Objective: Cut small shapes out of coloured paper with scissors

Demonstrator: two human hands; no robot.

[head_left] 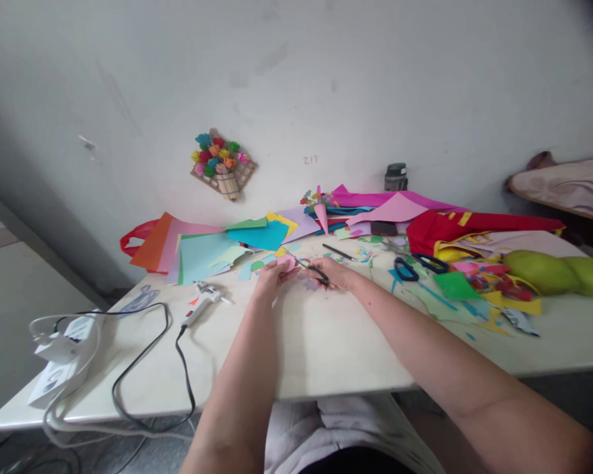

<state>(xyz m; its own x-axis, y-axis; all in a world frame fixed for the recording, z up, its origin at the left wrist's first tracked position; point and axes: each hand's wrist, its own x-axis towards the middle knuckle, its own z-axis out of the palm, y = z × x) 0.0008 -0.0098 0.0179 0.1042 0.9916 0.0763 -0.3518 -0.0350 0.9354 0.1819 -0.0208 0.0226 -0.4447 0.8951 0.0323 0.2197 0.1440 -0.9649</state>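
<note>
Pinched in my left hand (273, 276) is a small piece of pink paper (286, 264). My right hand (333, 273) grips a pair of scissors (318, 271) by the dark handles, and the blades point up and left beside the pink paper. Whether the blades touch the paper I cannot tell. Small paper scraps (259, 266) lie around both hands. Beyond them rest a black pen (338, 251) and a pink paper cone (321, 217) with small colourful pieces at its top.
Coloured sheets (202, 253) spread along the table's back left. A glue gun (202, 309) and a power strip (66, 359) with cables lie left. To the right are larger scissors (420, 264), red cloth (439, 230) and a green rounded object (548, 273). A dark phone (384, 228) lies behind.
</note>
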